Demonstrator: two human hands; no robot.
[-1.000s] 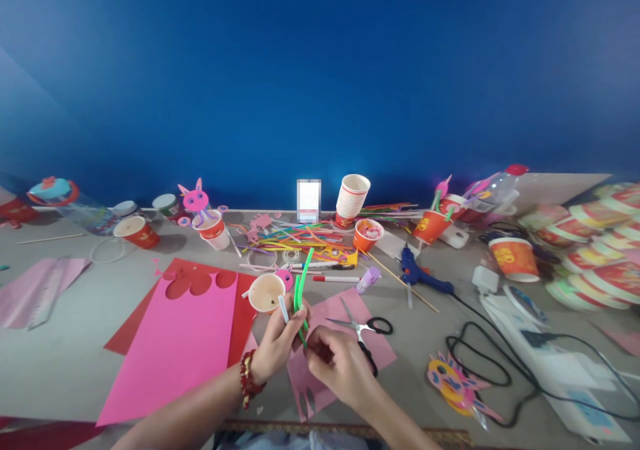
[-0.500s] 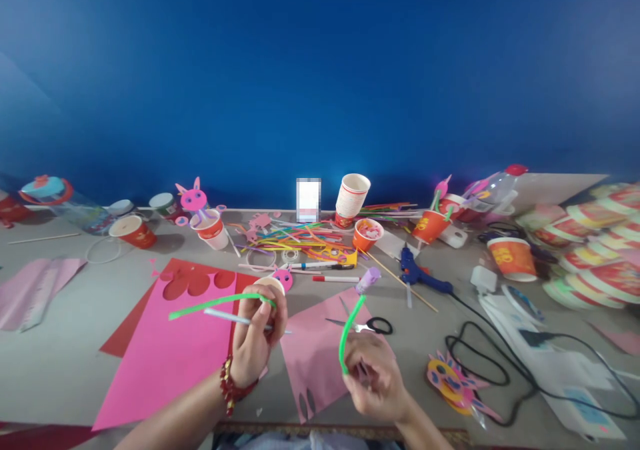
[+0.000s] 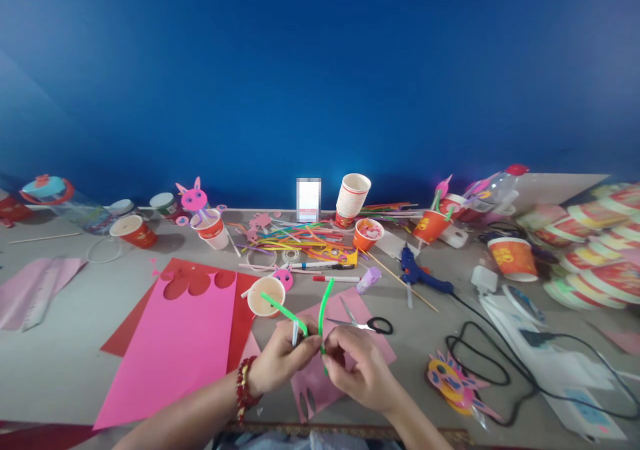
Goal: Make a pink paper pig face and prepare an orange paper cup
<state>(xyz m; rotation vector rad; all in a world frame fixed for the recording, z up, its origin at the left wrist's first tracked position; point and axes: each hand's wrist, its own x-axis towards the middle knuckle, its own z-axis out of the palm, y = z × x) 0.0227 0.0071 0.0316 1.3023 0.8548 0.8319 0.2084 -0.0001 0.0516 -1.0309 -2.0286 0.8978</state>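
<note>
Two green strips, like pipe cleaners, rise from between my hands. My left hand [image 3: 287,363] is closed on the left green strip [image 3: 283,308] and on a pale stick [image 3: 295,333]. Fingers pinched, my right hand [image 3: 360,370] grips the lower part of the right green strip [image 3: 325,307]. The fingertips of both hands meet, and where the strips join or cross is partly hidden. Just beyond my left hand stands an open paper cup [image 3: 266,297]. Pink paper [image 3: 375,347] and scissors [image 3: 370,325] lie under and beside my right hand.
Pink sheets [image 3: 185,350] lie left. Behind are colourful pipe cleaners [image 3: 300,237], a rabbit figure [image 3: 194,198] in a cup, and stacked cups [image 3: 353,197]. A blue glue gun [image 3: 423,277] with its cable, a power strip [image 3: 545,363] and a pink-yellow figure [image 3: 453,383] are right.
Both hands have come together low in the middle, bringing the two green strips side by side. The cup behind my left hand is now uncovered.
</note>
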